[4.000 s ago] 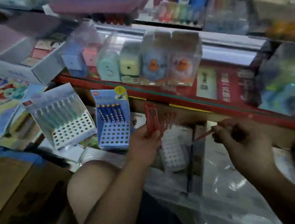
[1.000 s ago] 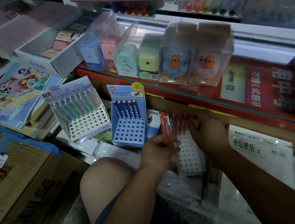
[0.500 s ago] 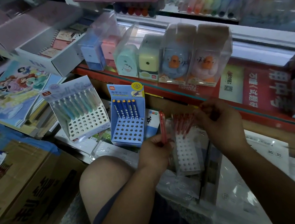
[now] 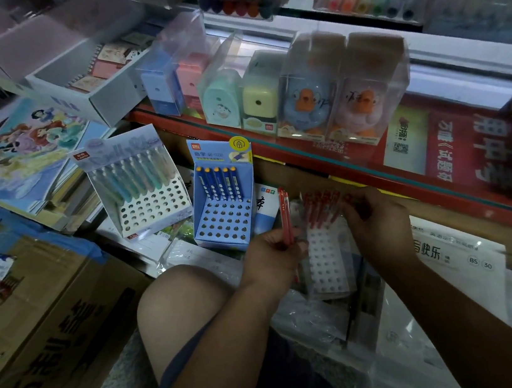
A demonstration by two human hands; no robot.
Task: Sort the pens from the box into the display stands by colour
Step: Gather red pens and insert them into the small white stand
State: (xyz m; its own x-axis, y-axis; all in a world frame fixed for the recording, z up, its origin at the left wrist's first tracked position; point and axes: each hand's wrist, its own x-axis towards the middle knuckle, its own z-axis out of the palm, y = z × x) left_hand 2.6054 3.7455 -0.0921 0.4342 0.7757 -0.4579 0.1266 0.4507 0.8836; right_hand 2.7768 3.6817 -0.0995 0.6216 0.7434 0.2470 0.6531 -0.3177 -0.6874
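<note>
Left grip (image 4: 273,257) pinching red pens (image 4: 285,216) upright, right grip (image 4: 374,223) at tops of pen row (image 4: 320,214) standing in white stand (image 4: 327,266), blurry, cannot tell if pinching, blue stand (image 4: 226,227) just beside

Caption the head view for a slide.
Left hand holds red pens; right hand is at the red row in the white stand, beside the blue stand.
</note>
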